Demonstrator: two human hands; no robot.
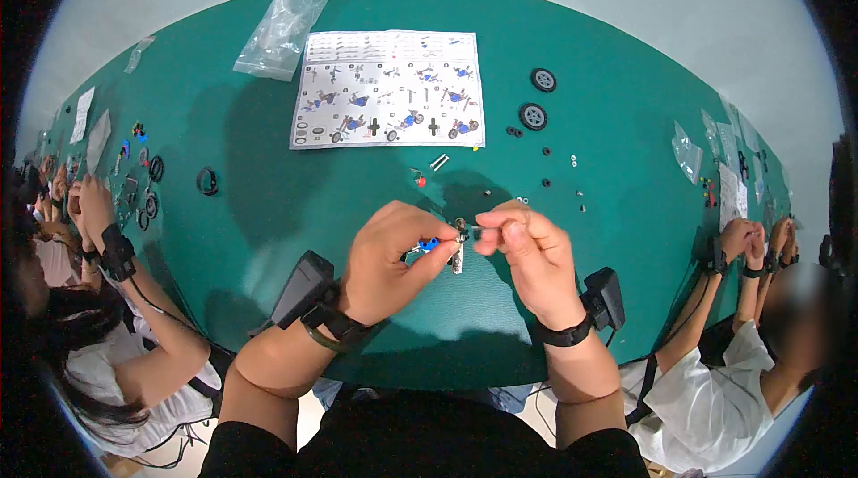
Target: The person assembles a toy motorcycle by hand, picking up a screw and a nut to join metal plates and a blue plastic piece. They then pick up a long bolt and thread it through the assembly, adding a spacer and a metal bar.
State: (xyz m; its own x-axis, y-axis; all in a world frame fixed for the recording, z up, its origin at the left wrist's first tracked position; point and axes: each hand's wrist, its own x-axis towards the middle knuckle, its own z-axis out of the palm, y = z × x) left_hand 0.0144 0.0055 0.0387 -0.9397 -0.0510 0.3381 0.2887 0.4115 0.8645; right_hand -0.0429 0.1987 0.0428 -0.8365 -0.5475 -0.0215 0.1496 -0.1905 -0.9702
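Between the thumb and fingers of my left hand (393, 255) is a small model assembly with a blue piece (429, 245) and a silver metal strip (458, 260) pointing down. My right hand (539, 255) is closed in a pinch just right of the assembly. A small dark part shows by its fingertips, too blurred to name. Beyond the hands lie a red piece (421, 181) and silver screws (439, 162). A printed instruction sheet (386, 89) with motorcycle pictures lies farther back.
Two wheels (533, 116) lie right of the sheet, with small black rings (546, 182) and nuts (574, 161) nearer. Black tyres (207, 180) rest at left; a plastic bag (284, 31) lies behind. Other people work at both sides of the green table (393, 348).
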